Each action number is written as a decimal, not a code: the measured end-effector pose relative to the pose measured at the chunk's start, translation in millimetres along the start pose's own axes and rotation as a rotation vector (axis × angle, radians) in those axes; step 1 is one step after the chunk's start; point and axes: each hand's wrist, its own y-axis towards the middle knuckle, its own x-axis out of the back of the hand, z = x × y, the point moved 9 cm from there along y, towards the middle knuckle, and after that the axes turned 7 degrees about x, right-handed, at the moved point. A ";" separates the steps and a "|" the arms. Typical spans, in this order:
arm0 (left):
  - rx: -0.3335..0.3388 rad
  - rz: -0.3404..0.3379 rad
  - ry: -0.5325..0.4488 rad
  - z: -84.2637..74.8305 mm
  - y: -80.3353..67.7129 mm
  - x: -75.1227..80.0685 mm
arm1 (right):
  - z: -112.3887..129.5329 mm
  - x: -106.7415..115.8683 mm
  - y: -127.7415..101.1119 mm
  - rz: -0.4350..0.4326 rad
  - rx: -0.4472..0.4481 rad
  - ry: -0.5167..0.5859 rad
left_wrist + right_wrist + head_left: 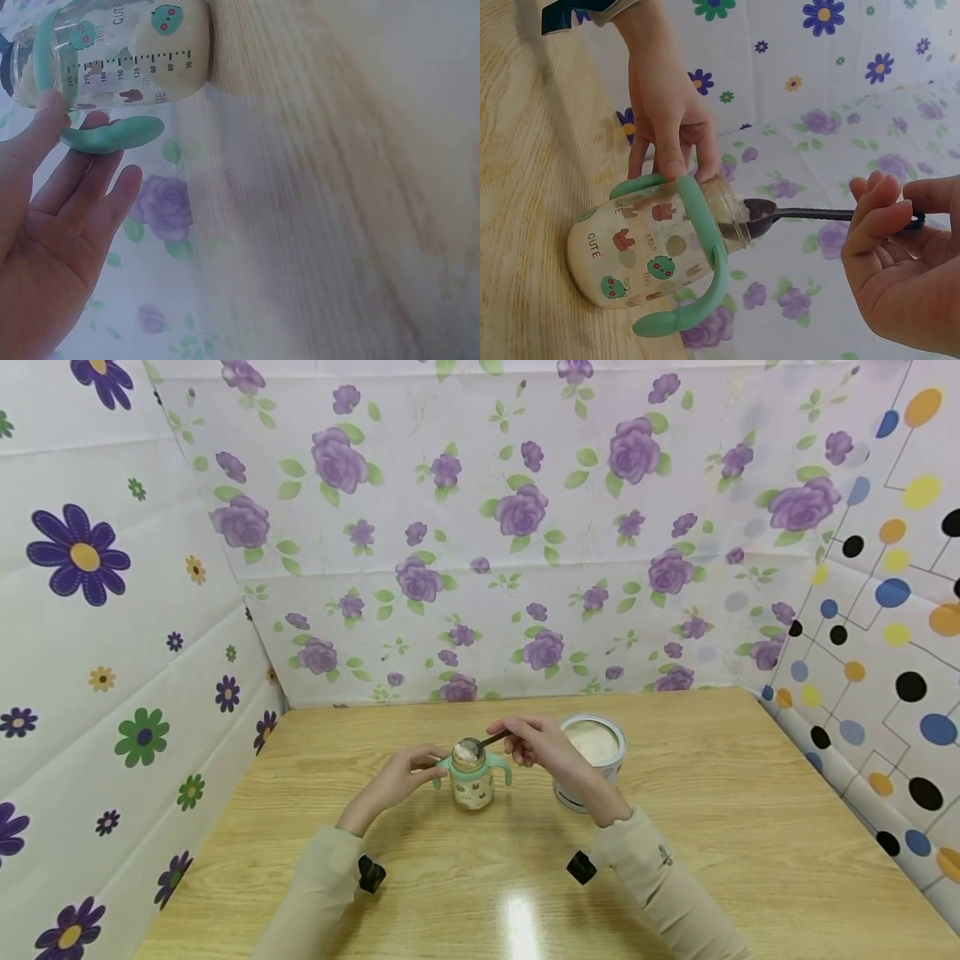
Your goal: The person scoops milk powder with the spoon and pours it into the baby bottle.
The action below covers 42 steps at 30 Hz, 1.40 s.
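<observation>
My left hand steadies the bottle's green handle, fingers pretty straight. My right hand has a pinch grip on the spoon, bowl at the bottle mouth, powder tin just behind.

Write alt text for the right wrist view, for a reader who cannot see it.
A right hand holds a dark spoon at the open mouth of a baby bottle with green handles. The left hand steadies the bottle on a wooden table.
</observation>
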 end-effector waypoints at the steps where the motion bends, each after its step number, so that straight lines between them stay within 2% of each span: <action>1: 0.003 0.000 -0.001 0.4 0.0 0.0 | 0.4 -0.9 -0.1 0.007 0.002 -0.015; 11: -0.009 -0.002 0.002 1.9 0.4 0.6 | 4.9 -10.1 -1.9 0.085 0.034 -0.132; 19: -0.006 0.003 -0.004 2.1 0.8 -0.2 | 8.9 -26.3 -8.4 0.279 0.128 -0.383; 24: -0.026 -0.002 -0.002 0.8 0.9 -0.1 | 7.0 -31.6 -13.4 0.354 0.114 -0.462; 29: -0.034 -0.016 0.015 -2.6 -0.4 -1.3 | 1.6 -30.5 -16.4 0.363 0.073 -0.473; 34: -0.021 -0.009 0.019 -22.2 -9.8 1.1 | 1.5 -28.2 -17.4 0.345 0.075 -0.469; 37: -0.012 -0.003 0.021 -35.0 -16.5 3.6 | 2.6 -25.2 -17.6 0.322 0.079 -0.447; 42: 0.004 -0.015 0.021 -39.5 -19.2 5.2 | 11.1 -20.6 -17.8 0.244 0.084 -0.368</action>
